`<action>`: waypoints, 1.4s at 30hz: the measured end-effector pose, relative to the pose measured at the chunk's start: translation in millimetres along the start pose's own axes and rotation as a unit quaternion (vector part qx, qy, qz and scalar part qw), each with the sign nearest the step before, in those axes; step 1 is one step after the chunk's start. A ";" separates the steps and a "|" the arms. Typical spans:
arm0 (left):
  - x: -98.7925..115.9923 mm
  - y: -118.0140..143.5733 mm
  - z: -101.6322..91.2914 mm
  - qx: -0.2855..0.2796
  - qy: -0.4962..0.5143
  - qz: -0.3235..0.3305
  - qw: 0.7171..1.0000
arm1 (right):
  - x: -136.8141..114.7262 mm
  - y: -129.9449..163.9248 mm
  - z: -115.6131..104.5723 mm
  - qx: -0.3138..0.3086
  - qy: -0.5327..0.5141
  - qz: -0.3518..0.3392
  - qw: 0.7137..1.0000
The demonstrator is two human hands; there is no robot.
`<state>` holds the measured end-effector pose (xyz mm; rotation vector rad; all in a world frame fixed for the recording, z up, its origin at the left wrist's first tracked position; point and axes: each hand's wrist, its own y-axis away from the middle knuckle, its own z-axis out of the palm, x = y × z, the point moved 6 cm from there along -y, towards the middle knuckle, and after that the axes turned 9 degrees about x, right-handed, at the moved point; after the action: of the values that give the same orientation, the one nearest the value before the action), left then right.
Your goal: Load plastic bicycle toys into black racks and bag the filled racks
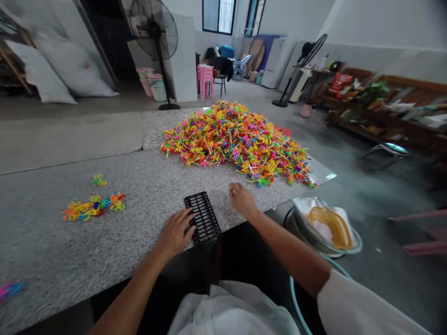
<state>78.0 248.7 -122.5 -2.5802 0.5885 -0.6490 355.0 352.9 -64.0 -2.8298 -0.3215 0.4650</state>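
My left hand [178,231] lies with fingers stretched out over the left edge of a black slotted plastic tray [204,211] on the speckled stone slab. The tray sits tilted at the slab's near edge, and its slots look bare. To its right, my right hand [241,200] hovers with its fingers curled together; whether something small is between them I cannot make out. Beyond both hands rises a big heap of small bright plastic pieces [230,139] in yellow, orange, pink, green and blue. A smaller cluster of the same pieces [94,205] lies to the left.
At my right stands a bucket [296,232] with clear plastic and a yellow basket [330,225] on top. A few loose pieces [10,291] lie at the lower left. Farther off are a standing fan [153,28], pink stools [205,77] and white sacks [70,65].
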 end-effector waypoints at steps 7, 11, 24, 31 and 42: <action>0.0 0.3 2.4 0.021 -0.009 -0.004 1.000 | 92.1 -52.6 -11.8 -0.073 0.161 0.211 0.961; 0.2 0.2 3.2 0.026 -0.022 0.000 0.999 | 68.8 -18.1 4.3 -0.081 0.159 0.157 0.971; 6.0 -1.1 -0.2 0.025 -0.010 -0.019 0.999 | 48.1 27.0 4.5 -0.052 0.089 0.124 0.987; 6.4 0.2 0.5 0.034 -0.013 -0.015 0.999 | 60.3 -3.4 1.7 0.050 0.039 0.177 0.982; 13.9 -0.3 -4.8 0.025 -0.015 -0.056 0.998 | -15.7 -8.8 28.4 -0.081 -0.336 0.217 0.913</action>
<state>86.8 240.8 -113.8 -2.5852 0.4140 -0.6523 329.3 363.2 -83.1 -2.7898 0.1749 1.5787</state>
